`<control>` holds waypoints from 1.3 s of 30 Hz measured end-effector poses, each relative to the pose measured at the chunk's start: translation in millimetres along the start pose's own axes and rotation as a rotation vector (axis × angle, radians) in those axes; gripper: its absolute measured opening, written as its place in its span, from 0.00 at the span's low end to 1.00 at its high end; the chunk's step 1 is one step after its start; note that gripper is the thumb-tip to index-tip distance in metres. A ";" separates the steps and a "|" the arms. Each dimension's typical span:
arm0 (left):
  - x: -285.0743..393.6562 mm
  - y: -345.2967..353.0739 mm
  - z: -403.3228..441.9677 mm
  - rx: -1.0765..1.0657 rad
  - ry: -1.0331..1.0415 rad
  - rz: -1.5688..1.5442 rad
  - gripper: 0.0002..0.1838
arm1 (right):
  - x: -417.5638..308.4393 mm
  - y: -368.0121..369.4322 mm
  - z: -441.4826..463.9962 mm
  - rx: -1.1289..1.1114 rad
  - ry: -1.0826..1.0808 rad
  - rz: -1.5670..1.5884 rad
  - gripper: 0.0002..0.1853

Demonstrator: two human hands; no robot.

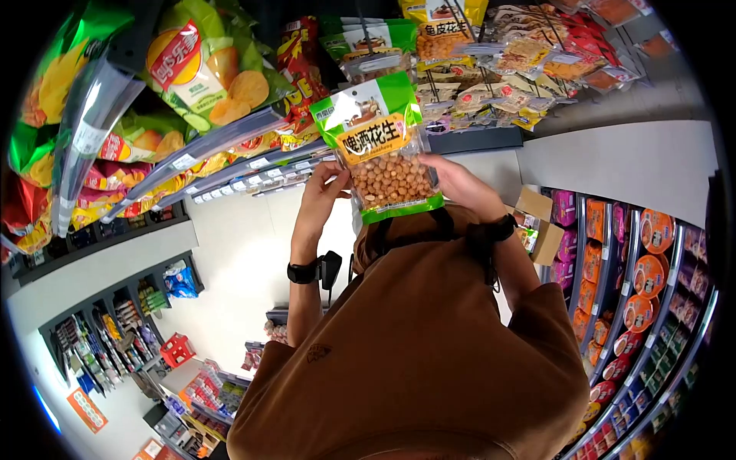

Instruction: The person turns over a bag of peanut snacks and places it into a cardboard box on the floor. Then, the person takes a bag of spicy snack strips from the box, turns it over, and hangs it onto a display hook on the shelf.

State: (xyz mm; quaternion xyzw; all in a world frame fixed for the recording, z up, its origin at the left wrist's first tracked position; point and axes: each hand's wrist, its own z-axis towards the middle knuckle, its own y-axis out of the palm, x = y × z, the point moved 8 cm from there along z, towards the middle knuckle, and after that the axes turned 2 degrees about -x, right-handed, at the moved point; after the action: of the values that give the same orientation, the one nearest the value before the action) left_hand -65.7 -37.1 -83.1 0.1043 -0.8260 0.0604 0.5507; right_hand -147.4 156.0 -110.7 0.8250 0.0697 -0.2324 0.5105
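A clear-windowed bag of peanuts (392, 180) with a green and white top and an orange label is upright in front of my chest, its front facing me. My left hand (318, 201) pinches its lower left edge between thumb and fingers. At the right edge, my right hand (461, 186) grips the bag, thumb on the front and the other fingers mostly hidden behind it. Just beyond the bag, similar green-topped packets (376, 50) hang on hooks, beside a yellow packet (443, 29).
Potato chip bags (207, 65) fill the shelves at upper left. Several flat snack packets (529, 46) hang at upper right. An open cardboard box (546, 239) with green packets stands beyond my right forearm. Shelves of instant noodle bowls (648, 276) line the right side.
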 end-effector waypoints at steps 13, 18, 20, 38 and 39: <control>5.4 24.4 33.2 -0.098 -0.019 0.153 0.24 | -22.5 -42.9 0.8 0.252 -0.170 -0.127 0.27; 25.3 22.1 31.7 -0.063 0.007 0.137 0.25 | -41.1 -30.2 7.4 0.192 -0.206 -0.158 0.27; 29.6 17.6 31.4 -0.041 -0.004 0.167 0.25 | -46.1 -25.2 9.5 0.204 -0.214 -0.185 0.28; 38.6 0.5 48.4 -0.070 0.031 0.132 0.25 | -56.1 -31.0 42.2 0.196 -0.230 -0.091 0.22; 37.0 2.0 51.1 -0.069 0.025 0.131 0.25 | -58.1 -32.8 41.2 0.204 -0.233 -0.083 0.22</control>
State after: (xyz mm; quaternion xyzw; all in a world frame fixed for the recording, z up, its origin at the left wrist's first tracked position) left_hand -125.7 -50.0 -68.7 0.0303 -0.8257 0.0691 0.5590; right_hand -223.1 142.5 -126.2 0.8364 0.0202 -0.3534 0.4185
